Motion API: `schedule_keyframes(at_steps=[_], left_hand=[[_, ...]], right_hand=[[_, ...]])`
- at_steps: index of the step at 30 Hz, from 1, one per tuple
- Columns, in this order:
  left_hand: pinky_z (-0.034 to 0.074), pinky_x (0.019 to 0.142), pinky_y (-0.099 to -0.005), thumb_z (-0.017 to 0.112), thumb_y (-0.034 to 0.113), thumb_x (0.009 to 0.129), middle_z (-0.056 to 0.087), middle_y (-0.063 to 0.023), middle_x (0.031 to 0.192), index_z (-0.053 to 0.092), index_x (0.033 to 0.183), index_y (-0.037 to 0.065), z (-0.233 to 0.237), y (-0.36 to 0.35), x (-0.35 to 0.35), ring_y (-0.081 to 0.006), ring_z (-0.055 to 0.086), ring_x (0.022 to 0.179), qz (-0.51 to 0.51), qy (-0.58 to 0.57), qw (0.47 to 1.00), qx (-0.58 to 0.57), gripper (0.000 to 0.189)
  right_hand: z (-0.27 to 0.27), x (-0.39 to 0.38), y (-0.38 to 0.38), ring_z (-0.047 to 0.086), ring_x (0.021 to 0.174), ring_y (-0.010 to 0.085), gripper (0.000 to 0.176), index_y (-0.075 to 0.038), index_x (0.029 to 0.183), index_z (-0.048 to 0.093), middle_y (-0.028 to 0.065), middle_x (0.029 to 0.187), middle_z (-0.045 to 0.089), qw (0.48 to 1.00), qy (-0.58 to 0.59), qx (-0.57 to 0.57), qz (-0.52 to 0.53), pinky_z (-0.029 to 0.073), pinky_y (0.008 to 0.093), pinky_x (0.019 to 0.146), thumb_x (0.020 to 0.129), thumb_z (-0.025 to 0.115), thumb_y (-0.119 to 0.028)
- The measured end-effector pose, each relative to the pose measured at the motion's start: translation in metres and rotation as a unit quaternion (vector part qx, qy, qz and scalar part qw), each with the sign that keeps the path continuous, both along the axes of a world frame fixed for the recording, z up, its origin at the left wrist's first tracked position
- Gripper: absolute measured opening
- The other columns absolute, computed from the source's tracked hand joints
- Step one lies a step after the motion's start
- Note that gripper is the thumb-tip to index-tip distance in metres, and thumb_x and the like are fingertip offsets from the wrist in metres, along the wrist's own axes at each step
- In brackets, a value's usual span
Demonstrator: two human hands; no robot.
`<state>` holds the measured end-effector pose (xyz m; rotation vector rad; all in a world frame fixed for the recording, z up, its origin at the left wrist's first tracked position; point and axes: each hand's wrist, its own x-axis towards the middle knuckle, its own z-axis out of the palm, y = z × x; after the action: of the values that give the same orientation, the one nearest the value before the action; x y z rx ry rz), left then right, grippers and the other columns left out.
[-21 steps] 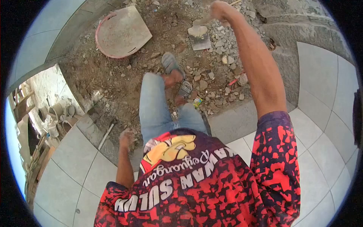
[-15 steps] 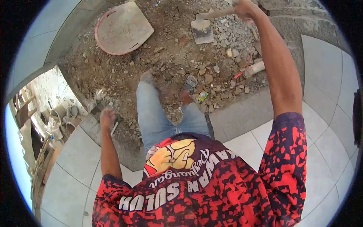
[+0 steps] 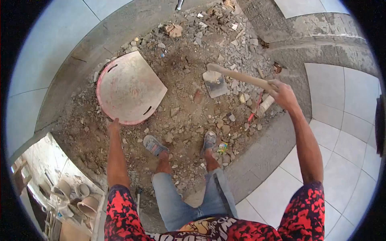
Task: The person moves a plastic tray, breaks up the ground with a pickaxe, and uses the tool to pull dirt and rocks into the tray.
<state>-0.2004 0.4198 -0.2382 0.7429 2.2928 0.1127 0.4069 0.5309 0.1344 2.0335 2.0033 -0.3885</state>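
Note:
My right hand (image 3: 282, 94) is closed round the wooden handle of a hoe (image 3: 241, 77). The hoe's flat metal blade rests on the rubble, with pale dirt stuck near its socket. At the left lies a wide, shallow debris scoop (image 3: 130, 90) with a pinkish-red rounded rim, a straight open side and two slots. My left hand (image 3: 114, 125) is at the near part of that rim, thumb side on the edge; its other fingers are hidden. Broken stone and soil (image 3: 189, 100) lie between the scoop and the hoe blade.
A pale pipe piece (image 3: 265, 105) and a red strip (image 3: 251, 117) lie below the hoe handle. A green-yellow wrapper (image 3: 222, 147) is beside my right sandal (image 3: 209, 140). Concrete edges and white tiles (image 3: 327, 86) border the dirt. Several buckets (image 3: 87, 205) stand lower left.
My left hand has come forward to the scoop's rim. The view has tipped forward, showing more ground. My feet have come nearer together, and my right hand still grips the hoe.

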Motion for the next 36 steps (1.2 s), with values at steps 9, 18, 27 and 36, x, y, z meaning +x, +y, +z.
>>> schedule_keyframes(at_steps=[9, 18, 27, 36], left_hand=[[0.041, 0.082, -0.035, 0.058, 0.046, 0.068, 0.057, -0.0235, 0.099, 0.053, 0.098, -0.013, -0.164, 0.024, -0.071, -0.0293, 0.055, 0.093, -0.057, -0.011, 0.996, -0.063, 0.066], [0.04, 0.083, -0.0357, 0.062, 0.035, 0.069, 0.055, -0.0174, 0.104, 0.049, 0.109, -0.008, -0.133, -0.001, -0.07, -0.0287, 0.053, 0.093, -0.007, -0.135, 0.987, 0.09, 0.06], [0.035, 0.091, -0.0351, 0.064, 0.015, 0.071, 0.045, -0.0172, 0.119, 0.029, 0.124, -0.008, -0.004, -0.092, 0.118, -0.0268, 0.046, 0.105, 0.143, -0.187, 0.97, 0.053, 0.068], [0.036, 0.09, -0.0365, 0.061, 0.021, 0.072, 0.043, -0.0201, 0.12, 0.026, 0.126, -0.005, 0.037, -0.195, 0.225, -0.0306, 0.046, 0.107, 0.206, -0.275, 0.936, 0.072, 0.069]], right_hand=[[0.002, -0.034, 0.009, 0.058, 0.066, 0.0196, 0.035, -0.006, 0.109, 0.052, 0.0145, 0.086, 0.061, 0.986, 0.015, -0.068, -0.153, 0.046, 0.0316, 0.064, 0.074, 0.055, -0.008], [0.001, -0.043, 0.011, 0.05, 0.056, 0.0128, 0.035, -0.009, 0.113, 0.051, 0.0097, 0.08, 0.059, 0.976, 0.021, -0.092, -0.197, 0.042, 0.028, 0.05, 0.078, 0.055, -0.013], [-0.003, -0.009, 0.011, 0.049, 0.057, 0.011, 0.037, -0.011, 0.116, 0.049, 0.0058, 0.078, 0.057, 0.99, 0.034, -0.07, -0.115, 0.042, 0.0265, 0.047, 0.079, 0.053, -0.016], [-0.001, 0.013, 0.018, 0.053, 0.051, 0.0134, 0.034, -0.012, 0.114, 0.051, 0.0074, 0.069, 0.057, 0.986, 0.053, -0.084, -0.134, 0.046, 0.0289, 0.047, 0.08, 0.053, -0.016]])
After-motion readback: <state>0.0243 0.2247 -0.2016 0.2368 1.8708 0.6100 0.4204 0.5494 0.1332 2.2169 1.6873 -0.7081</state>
